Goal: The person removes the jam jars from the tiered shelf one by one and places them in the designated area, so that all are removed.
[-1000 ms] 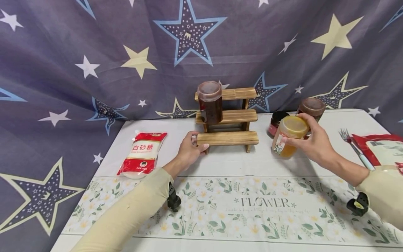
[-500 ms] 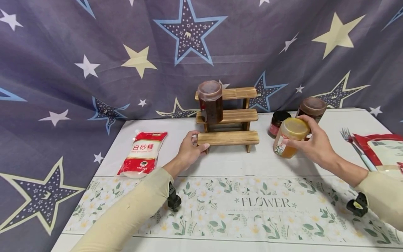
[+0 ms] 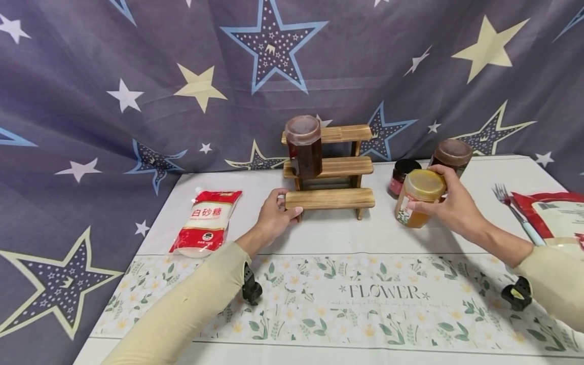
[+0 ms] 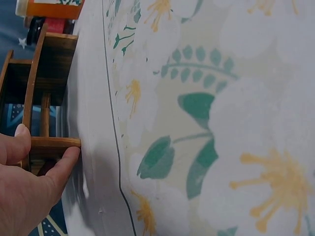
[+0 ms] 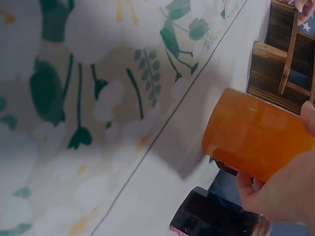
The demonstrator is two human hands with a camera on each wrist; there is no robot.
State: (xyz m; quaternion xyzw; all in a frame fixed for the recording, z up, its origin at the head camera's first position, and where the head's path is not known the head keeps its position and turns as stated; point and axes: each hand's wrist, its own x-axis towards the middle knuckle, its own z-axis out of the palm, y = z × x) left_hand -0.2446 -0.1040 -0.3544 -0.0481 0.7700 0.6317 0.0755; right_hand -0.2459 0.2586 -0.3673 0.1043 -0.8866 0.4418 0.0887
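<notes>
Tabletop [image 3: 337,238] bears a small dark jar [image 3: 401,175], perhaps touching the amber jar [image 3: 417,191].

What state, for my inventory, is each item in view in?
Yellow-lidded jar, lid on, held by the right hand.
Wooden rack, standing, gripped by the left hand.
Brown-lidded jar, lid on, upright on the rack.
Second brown-lidded jar, lid on, partly hidden.
Black-lidded jar, lid on, upright.
Sugar bag, lying label up.
Fork, lying flat.
Red-and-white bag, lying, cut off by the frame.
</notes>
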